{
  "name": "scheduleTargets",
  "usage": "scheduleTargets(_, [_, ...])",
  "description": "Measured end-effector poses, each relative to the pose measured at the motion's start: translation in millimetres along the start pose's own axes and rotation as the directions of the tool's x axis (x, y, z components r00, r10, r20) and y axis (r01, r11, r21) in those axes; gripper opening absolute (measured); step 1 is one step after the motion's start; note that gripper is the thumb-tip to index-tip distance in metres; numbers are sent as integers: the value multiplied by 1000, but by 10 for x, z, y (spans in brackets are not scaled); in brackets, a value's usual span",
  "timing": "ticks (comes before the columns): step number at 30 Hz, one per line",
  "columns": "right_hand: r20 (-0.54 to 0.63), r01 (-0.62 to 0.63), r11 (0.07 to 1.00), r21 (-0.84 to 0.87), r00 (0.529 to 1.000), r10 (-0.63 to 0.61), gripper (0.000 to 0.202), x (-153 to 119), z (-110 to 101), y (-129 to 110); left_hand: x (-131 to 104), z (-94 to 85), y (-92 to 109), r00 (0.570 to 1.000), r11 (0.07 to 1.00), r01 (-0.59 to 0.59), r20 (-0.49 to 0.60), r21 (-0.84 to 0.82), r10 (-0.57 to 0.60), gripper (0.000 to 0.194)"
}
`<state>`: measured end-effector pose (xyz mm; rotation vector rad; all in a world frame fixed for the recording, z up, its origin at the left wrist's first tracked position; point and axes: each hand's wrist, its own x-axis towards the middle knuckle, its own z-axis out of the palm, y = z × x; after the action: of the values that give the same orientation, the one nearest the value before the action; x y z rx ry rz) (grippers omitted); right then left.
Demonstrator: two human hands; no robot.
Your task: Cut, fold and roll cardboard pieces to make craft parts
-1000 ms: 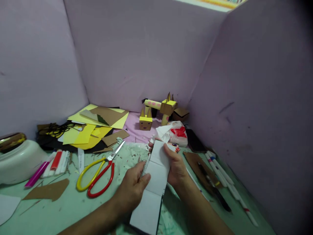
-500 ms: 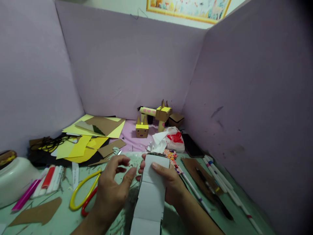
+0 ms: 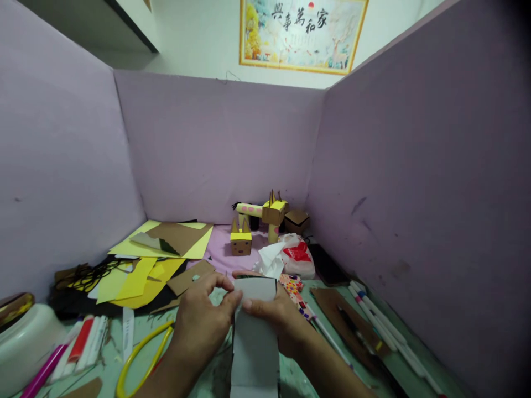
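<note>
Head view: one pale card strip [image 3: 255, 351], near centre, above the green tabletop [image 3: 296, 381]. Left hand [image 3: 205, 318]: thumb and forefinger pinch its far left edge. Right hand [image 3: 282, 320]: grips its right side, thumb on top. Scissors [image 3: 131, 362], near left.

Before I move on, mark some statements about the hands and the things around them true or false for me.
1. The right hand holds the white strip. True.
2. The left hand grips the scissors. False: its fingers are at the strip's edge, and the scissors lie on the table, partly hidden behind the left arm.
3. The small box with a face stands nearer than the spotted figure. True.
4. The black slab lies left of the red-and-white pack. False: it lies to the right.
5. The purple marker lies left of the scissors. True.
</note>
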<state>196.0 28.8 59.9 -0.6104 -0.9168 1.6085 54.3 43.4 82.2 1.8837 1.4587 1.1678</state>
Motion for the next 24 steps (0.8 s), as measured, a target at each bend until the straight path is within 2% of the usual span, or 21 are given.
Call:
scheduleTargets(3, [13,-3,1000,2,1000,3,52,-15,-11,12,-13,40,-17,999,996,49,7,-68,-49,15])
scheduleTargets(8, [75,15,1000,13,997,-16,52,-35,21,1,1,57,10,999,983,-44,-38,-176,38,18])
scheduleTargets(13, [57,36,999,-1,998,-36,43,-56,59,-25,-9,86,-22,1000,974,-28,-20,-227,24,19])
scheduleTargets(16, [59,62,997,-34,996,-60,39,-72,74,-36,-36,122,-66,997,958,-66,-59,-279,52,19])
scheduleTargets(18, [61,70,996,-52,996,-66,45,-85,78,-40,-63,138,-80,995,939,-85,-82,-332,61,19])
scheduleTargets(20, [49,55,996,-76,997,-52,60,-96,73,-39,-95,144,-72,997,927,-76,-59,-368,59,19])
scheduleTargets(22, [42,22,995,-95,999,-18,75,-102,66,-34,-130,145,-48,998,927,-66,-33,-369,58,22])
scheduleTargets(24, [52,-14,995,-101,998,20,80,-100,64,-26,-162,146,-13,997,927,-79,-41,-368,69,25])
